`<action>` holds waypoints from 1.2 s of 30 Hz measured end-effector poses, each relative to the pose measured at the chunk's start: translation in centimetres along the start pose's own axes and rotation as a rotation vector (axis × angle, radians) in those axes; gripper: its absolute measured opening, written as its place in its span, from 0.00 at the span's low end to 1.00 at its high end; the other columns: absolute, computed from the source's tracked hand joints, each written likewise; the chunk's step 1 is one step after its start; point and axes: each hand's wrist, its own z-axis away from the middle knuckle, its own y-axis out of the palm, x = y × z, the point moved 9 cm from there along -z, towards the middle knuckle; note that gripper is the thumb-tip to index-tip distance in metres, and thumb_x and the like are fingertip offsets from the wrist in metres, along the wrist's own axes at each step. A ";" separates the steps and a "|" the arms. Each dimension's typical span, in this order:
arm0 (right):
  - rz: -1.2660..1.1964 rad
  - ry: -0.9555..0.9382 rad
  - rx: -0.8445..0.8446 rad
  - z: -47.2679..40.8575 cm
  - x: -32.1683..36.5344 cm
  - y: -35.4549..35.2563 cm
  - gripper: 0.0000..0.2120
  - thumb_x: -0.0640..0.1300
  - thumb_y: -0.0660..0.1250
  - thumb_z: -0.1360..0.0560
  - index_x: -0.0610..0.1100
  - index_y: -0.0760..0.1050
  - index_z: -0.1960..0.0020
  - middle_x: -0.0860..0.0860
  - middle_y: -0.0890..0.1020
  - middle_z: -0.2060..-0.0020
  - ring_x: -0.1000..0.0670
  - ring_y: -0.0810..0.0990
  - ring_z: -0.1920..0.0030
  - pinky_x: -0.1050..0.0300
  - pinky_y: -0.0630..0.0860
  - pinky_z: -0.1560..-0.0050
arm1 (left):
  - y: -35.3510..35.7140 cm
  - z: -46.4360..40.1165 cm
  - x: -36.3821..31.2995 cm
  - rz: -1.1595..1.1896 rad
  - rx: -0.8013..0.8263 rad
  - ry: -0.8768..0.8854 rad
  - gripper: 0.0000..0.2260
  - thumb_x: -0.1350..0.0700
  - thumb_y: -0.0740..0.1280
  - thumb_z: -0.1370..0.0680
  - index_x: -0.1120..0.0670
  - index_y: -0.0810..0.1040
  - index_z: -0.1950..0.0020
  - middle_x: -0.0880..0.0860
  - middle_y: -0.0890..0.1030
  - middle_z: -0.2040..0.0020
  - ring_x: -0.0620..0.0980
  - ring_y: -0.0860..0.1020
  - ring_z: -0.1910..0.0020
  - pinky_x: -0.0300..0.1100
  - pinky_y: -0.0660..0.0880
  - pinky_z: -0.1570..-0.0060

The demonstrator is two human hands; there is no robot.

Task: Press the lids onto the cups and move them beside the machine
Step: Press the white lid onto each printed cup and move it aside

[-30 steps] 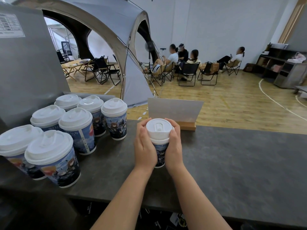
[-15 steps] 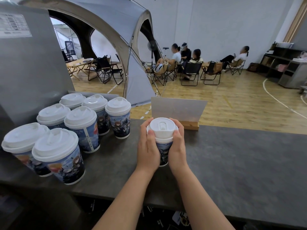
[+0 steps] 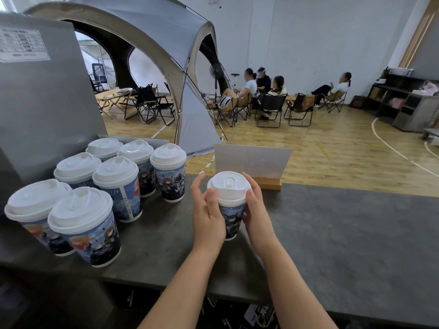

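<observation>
Hands bracket a printed paper cup (image 3: pixel 230 219) that stands on the dark grey worktop (image 3: pixel 344 238), near the middle of its far edge. The left hand (image 3: pixel 207 214) lies against the cup's left wall with its palm on the paper, thumb up at the rim of the white lid (image 3: pixel 228 188) and the outer fingers lifted and spread away from the cup. The right hand (image 3: pixel 255 211) is curled around the right wall, fingertips reaching up to the lid's edge. The lid sits level on the cup, its sip opening facing up; whether it is fully seated all round I cannot tell.

Seven more lidded cups (image 3: pixel 118 186) stand bunched toward the left end of the worktop, just beside the grey machine (image 3: pixel 42 110) that rises at the far left corner. The nearest of them (image 3: pixel 169 172) is close to the left hand but apart from it. Two cups at the front of the group (image 3: pixel 85 224) stand near the worktop's near edge.

Just behind the held cup, at the far edge, a blank card sign (image 3: pixel 251 160) stands in a wooden base. Beyond the worktop are a grey dome tent (image 3: pixel 166 43), a wooden floor and seated people (image 3: pixel 261 91) on folding chairs.
</observation>
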 end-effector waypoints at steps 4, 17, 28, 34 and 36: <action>0.026 0.051 0.113 0.4 -0.1 -0.3 0.25 0.51 0.63 0.21 0.55 0.63 0.25 0.61 0.79 0.36 0.56 0.77 0.34 0.59 0.77 0.40 | -0.3 -0.3 0.9 0.011 0.037 -0.005 0.24 0.35 0.49 0.20 0.43 0.69 0.30 0.35 0.76 0.39 0.33 0.73 0.38 0.27 0.70 0.42; -0.030 0.236 -0.130 -0.4 -2.7 -1.8 0.13 0.45 0.64 0.19 0.43 0.77 0.37 0.42 0.85 0.46 0.44 0.84 0.47 0.53 0.82 0.51 | -0.1 -1.7 4.8 0.116 0.087 -0.208 0.33 0.32 0.61 0.27 0.49 0.72 0.27 0.46 0.78 0.32 0.43 0.75 0.33 0.52 0.70 0.30; -0.266 0.230 -0.288 -0.6 -3.5 -3.3 0.17 0.47 0.64 0.21 0.45 0.72 0.33 0.42 0.84 0.44 0.44 0.85 0.46 0.51 0.83 0.53 | 1.3 0.3 3.5 -0.011 0.282 0.042 0.28 0.55 0.67 0.25 0.40 0.63 0.28 0.39 0.72 0.32 0.47 0.75 0.34 0.44 0.76 0.38; -0.408 0.128 -0.236 -1.2 -2.9 -2.7 0.20 0.44 0.64 0.24 0.47 0.73 0.32 0.44 0.82 0.38 0.40 0.80 0.37 0.40 0.76 0.38 | 1.4 -0.2 3.8 -0.140 0.263 0.054 0.34 0.42 0.66 0.27 0.44 0.61 0.22 0.43 0.68 0.30 0.42 0.72 0.32 0.43 0.74 0.35; -0.422 0.122 -0.215 -1.3 -2.8 -2.5 0.22 0.43 0.64 0.24 0.47 0.73 0.31 0.44 0.82 0.38 0.40 0.80 0.37 0.39 0.76 0.37 | 1.3 -0.2 4.0 -0.128 0.256 0.026 0.34 0.41 0.65 0.28 0.41 0.60 0.23 0.43 0.68 0.31 0.39 0.73 0.34 0.37 0.73 0.36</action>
